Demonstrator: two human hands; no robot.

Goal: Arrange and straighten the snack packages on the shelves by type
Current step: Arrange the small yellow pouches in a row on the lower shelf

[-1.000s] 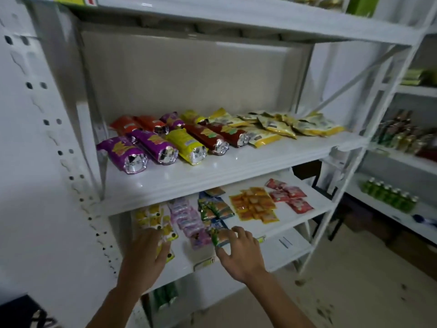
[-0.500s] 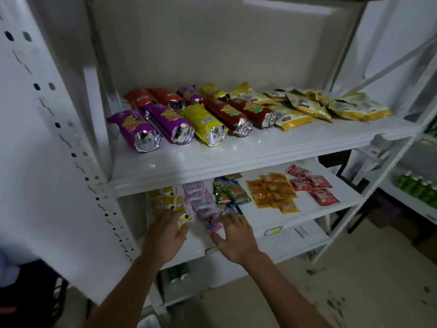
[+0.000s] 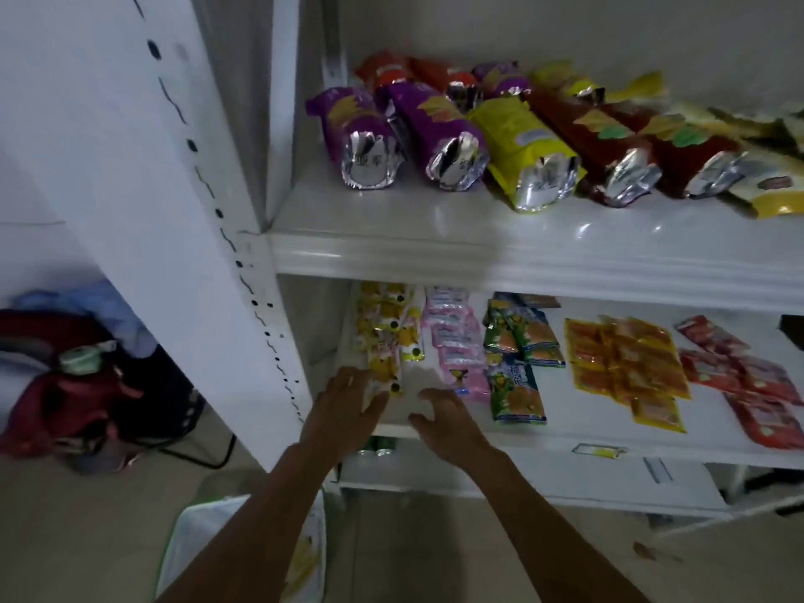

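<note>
Far left on the floor sits a red bag [image 3: 56, 385], apart from the shelves. On the lower shelf [image 3: 561, 433], near its left end, lies a row of little yellow packets [image 3: 387, 337] running from the back toward the front edge. The left hand [image 3: 343, 411] lies flat at the front of that row, fingers straight, with the fingertips touching the nearest yellow packet. It is not holding anything. Just to the right, the right hand [image 3: 448, 424] hovers low over the shelf's front edge, fingers spread and loose, holding nothing. Next along come the pink packets [image 3: 452, 341], then the green packets [image 3: 517, 363], the orange packets [image 3: 622, 363] and the red packets [image 3: 748, 376] near the right end.

These small packets look light, thin and floppy, and a bit slippery. I think they will slide easily, so pushing the sides of a row with flat hands should work better than pinching one. On the upper shelf [image 3: 478, 250] bigger shiny bags [image 3: 439, 137] lie side by side.
</note>
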